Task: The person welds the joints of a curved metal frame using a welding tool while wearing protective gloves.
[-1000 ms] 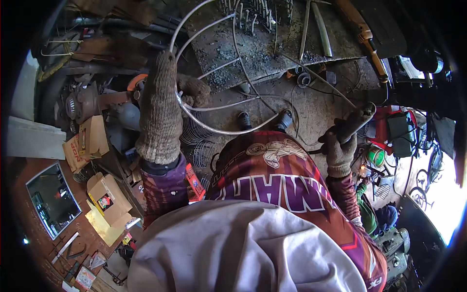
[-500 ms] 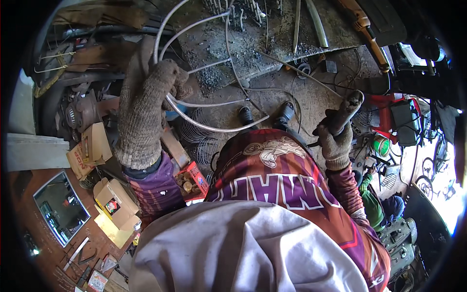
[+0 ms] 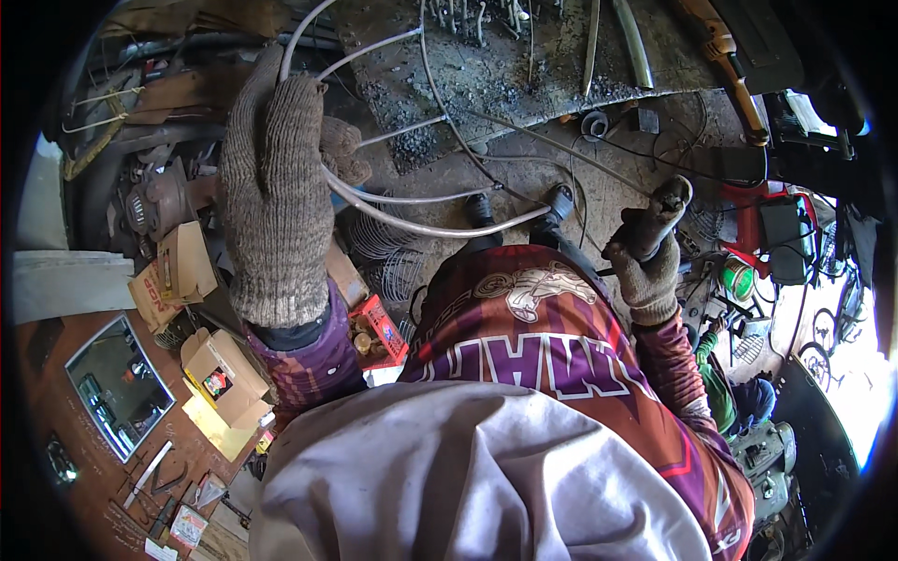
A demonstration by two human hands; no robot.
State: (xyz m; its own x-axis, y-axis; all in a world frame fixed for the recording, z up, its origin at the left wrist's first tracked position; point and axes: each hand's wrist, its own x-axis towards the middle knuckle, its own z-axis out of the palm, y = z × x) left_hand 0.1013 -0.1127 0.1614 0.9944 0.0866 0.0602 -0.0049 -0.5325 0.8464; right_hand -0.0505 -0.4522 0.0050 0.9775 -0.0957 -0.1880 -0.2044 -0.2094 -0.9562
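Note:
At the upper left, my gloved left hand (image 3: pixel 285 178) is closed around a curved metal rod frame (image 3: pixel 440 227), with its thumb and fingertips partly hidden. The frame has a thick outer bar, several cross rods and a thinner curved rod, and it is held up off the floor. On the right, my gloved right hand (image 3: pixel 648 271) grips a dark, worn welding electrode holder (image 3: pixel 666 210). A long thin welding electrode (image 3: pixel 561 150) runs from the holder up and left. Its far tip lies near the joint of a cross rod and the thinner rod; whether they touch I cannot tell.
Ahead is a debris-covered metal worktable (image 3: pixel 524 103), with an angle grinder (image 3: pixel 725 56) at its right. Wire coils (image 3: pixel 383 266), a red crate (image 3: pixel 383 327) and cardboard boxes (image 3: pixel 224 374) sit at left. Cables cross the floor. A person in green (image 3: pixel 716 383) is at the right.
My left hand has turned and moved slightly nearer, and the frame's near end has swung right and up. The electrode's tip is now closer to the frame's joint. My right hand has barely moved.

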